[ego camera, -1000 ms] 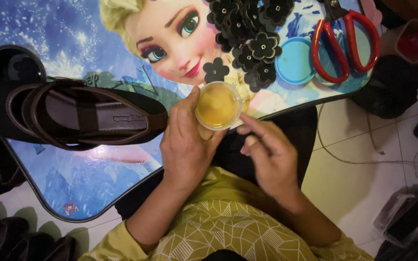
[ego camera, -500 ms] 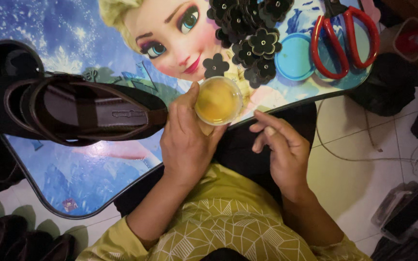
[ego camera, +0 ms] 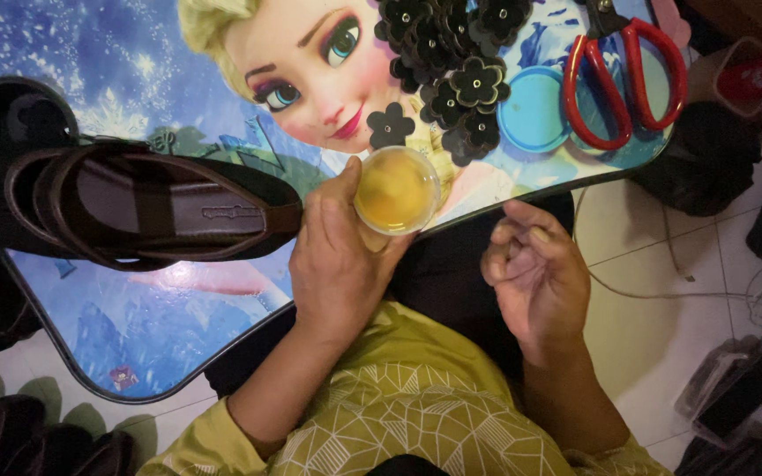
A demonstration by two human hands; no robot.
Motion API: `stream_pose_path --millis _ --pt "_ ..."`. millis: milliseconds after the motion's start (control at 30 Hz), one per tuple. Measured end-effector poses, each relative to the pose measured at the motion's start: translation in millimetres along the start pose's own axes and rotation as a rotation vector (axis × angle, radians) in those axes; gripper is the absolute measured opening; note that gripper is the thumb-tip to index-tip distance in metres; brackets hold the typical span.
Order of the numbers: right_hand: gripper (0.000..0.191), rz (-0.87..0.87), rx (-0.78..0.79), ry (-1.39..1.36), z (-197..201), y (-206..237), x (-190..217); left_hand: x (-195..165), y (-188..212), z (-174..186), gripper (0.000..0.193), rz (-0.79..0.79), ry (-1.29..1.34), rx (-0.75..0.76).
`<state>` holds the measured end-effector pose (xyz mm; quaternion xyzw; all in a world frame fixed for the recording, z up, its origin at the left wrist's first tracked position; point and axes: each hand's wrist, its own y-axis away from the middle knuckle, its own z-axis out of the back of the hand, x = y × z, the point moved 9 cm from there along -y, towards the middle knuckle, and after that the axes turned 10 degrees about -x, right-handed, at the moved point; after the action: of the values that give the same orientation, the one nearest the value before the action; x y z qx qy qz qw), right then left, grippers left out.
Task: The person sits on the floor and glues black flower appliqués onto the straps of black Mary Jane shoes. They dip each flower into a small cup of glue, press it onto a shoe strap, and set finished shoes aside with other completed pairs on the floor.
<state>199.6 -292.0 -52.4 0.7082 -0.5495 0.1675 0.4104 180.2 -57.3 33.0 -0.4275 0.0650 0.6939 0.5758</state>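
My left hand (ego camera: 337, 264) grips a small round clear tub of yellow glue (ego camera: 396, 189) at the near edge of a blue cartoon-printed table (ego camera: 169, 326). My right hand (ego camera: 535, 273) hangs off the table's edge to the right of the tub, palm up, fingers loosely curled, holding nothing. A dark brown strappy sandal (ego camera: 143, 207) lies on the table just left of my left hand. A heap of black flower-shaped pieces (ego camera: 451, 62) sits beyond the tub, one single flower (ego camera: 390, 126) closest to it.
A round blue lid (ego camera: 535, 110) and red-handled scissors (ego camera: 623, 70) lie at the table's right end. A black round object (ego camera: 15, 115) sits at the far left. Dark shoes (ego camera: 37, 441) lie on the tiled floor lower left; cables and clutter (ego camera: 734, 388) at right.
My right hand has pulled away from the glue tub to the right and turned palm up. My left hand still holds the tub in the same spot.
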Motion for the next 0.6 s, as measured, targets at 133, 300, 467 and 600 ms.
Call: stream_pose_path --millis 133,300,467,600 --pt "0.037 0.014 0.132 -0.132 -13 4 15 0 -2 0 0.089 -0.015 0.006 -0.002" --pt "0.056 0.190 0.200 -0.122 -28 4 53 -5 -7 4 0.097 -0.026 0.048 -0.012" --pt "0.046 0.342 0.160 0.087 -29 -5 63 -6 -13 8 0.104 -0.042 0.144 0.031" --pt "0.049 0.329 0.088 0.124 -21 -11 54 -2 -11 8 0.102 -0.045 0.188 0.090"
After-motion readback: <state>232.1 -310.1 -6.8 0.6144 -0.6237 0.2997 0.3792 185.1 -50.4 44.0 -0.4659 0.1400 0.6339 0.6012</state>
